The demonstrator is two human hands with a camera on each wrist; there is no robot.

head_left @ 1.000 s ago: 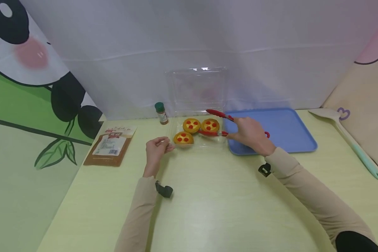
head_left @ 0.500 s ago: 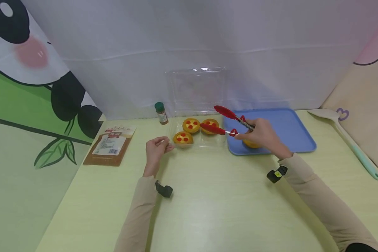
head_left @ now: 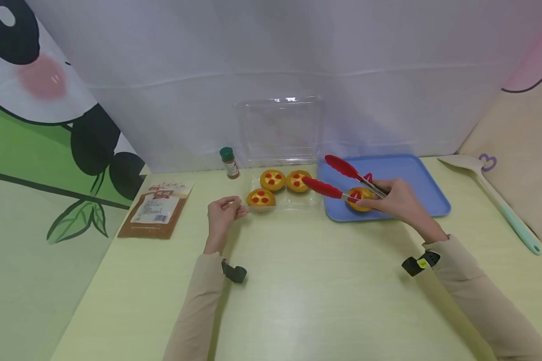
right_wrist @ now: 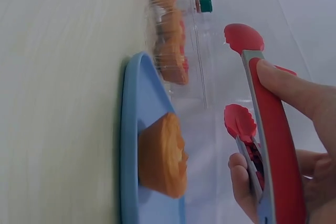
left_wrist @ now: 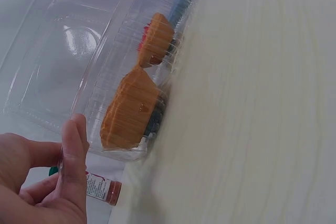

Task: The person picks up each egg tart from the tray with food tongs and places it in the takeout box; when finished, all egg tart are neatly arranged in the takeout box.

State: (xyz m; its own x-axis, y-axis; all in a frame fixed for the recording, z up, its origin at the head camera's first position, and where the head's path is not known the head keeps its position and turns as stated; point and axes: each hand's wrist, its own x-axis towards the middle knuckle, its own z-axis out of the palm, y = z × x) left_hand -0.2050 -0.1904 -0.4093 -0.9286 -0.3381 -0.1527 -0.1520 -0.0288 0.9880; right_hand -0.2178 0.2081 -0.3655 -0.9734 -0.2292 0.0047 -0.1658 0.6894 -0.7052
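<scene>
My right hand (head_left: pixel 399 203) grips a pair of red-tipped tongs (right_wrist: pixel 275 145), whose arms are spread with nothing between the tips. Behind and under the tongs, one egg tart with red dots (right_wrist: pixel 160 156) sits on the blue tray (head_left: pixel 395 173). Left of the tray stands a clear plastic container (head_left: pixel 300 203), its lid (head_left: pixel 282 130) raised against the white backdrop. Three similar tarts (head_left: pixel 272 180) rest inside it. At the container's left side my left hand (head_left: pixel 221 220) pinches its edge between thumb and fingers (left_wrist: pixel 73 156).
A small green-capped spice bottle (head_left: pixel 230 164) stands behind the left hand. Farther left lies a brown pouch with a white label (head_left: pixel 155 210). On the right, a spatula with a mint handle (head_left: pixel 494 195) lies beside a purple heart-shaped piece (head_left: pixel 489 162).
My right hand and the spread tongs have drawn back to the right and toward me, away from the container. The tart on the tray has come into view. My left hand stays put.
</scene>
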